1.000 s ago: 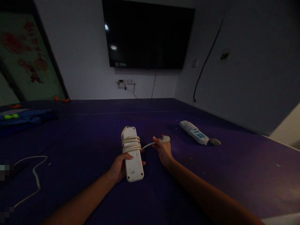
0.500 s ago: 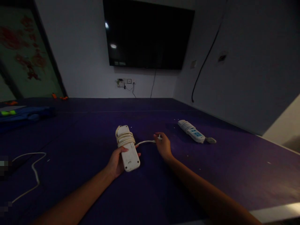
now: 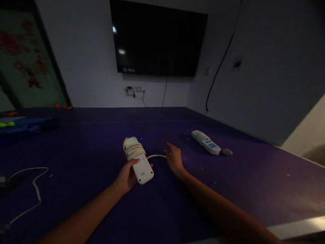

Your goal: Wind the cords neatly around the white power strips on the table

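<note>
A white power strip (image 3: 143,170) is tilted in my left hand (image 3: 126,177), its underside toward me. My thumb lies across its face and fingertips show at its right edge. Several turns of its own white cord (image 3: 134,151) are wound round the upper half. The cord's loose end (image 3: 156,156) arches right to my right hand (image 3: 174,159), which is closed around the plug end. The index finger points out and the thumb stands a little apart; the plug itself is hidden behind the hand.
On the purple surface (image 3: 241,183), a second power strip (image 3: 210,145) with blue sockets and wound cord lies at right, its plug (image 3: 226,151) beside it. A white cable (image 3: 37,188) and blue cloth (image 3: 33,125) lie left. A television (image 3: 157,39) hangs on the far wall.
My right hand has turned and its index finger has stretched out; the plug, visible before, is now hidden. The power strip in my left hand has tilted slightly.
</note>
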`<action>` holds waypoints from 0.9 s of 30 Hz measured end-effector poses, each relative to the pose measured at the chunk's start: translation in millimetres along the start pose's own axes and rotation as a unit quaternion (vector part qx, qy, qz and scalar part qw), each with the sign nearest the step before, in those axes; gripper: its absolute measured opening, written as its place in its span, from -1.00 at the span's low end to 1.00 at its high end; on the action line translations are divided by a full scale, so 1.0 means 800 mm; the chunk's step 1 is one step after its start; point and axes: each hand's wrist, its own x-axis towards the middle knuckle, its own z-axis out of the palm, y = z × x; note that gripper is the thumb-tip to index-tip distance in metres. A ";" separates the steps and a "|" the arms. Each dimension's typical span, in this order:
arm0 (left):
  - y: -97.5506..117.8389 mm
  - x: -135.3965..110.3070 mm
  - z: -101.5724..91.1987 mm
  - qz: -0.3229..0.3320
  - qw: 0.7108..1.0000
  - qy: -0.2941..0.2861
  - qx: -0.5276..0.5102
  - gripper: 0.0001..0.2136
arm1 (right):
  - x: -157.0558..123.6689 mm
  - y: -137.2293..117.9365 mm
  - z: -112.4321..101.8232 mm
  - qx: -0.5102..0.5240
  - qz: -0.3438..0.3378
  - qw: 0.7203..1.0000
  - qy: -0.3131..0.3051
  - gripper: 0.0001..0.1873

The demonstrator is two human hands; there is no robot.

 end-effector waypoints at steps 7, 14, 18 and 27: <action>0.001 -0.004 0.011 -0.016 1.000 0.011 0.004 -0.68 | -0.018 -0.047 0.001 0.001 -0.178 0.972 -0.156 -0.61; -0.003 -0.007 0.013 -0.020 0.999 -0.006 0.044 -0.64 | -0.028 -0.053 0.010 -0.065 -0.212 0.925 -0.307 -0.42; 0.000 -0.008 0.010 -0.041 0.998 -0.008 0.055 -0.65 | -0.023 -0.056 0.009 -0.151 -0.216 0.913 -0.312 -0.66; 0.000 0.001 0.010 -0.030 0.998 0.057 0.021 -0.86 | -0.025 -0.058 -0.002 -0.203 -0.216 0.928 -0.226 -0.68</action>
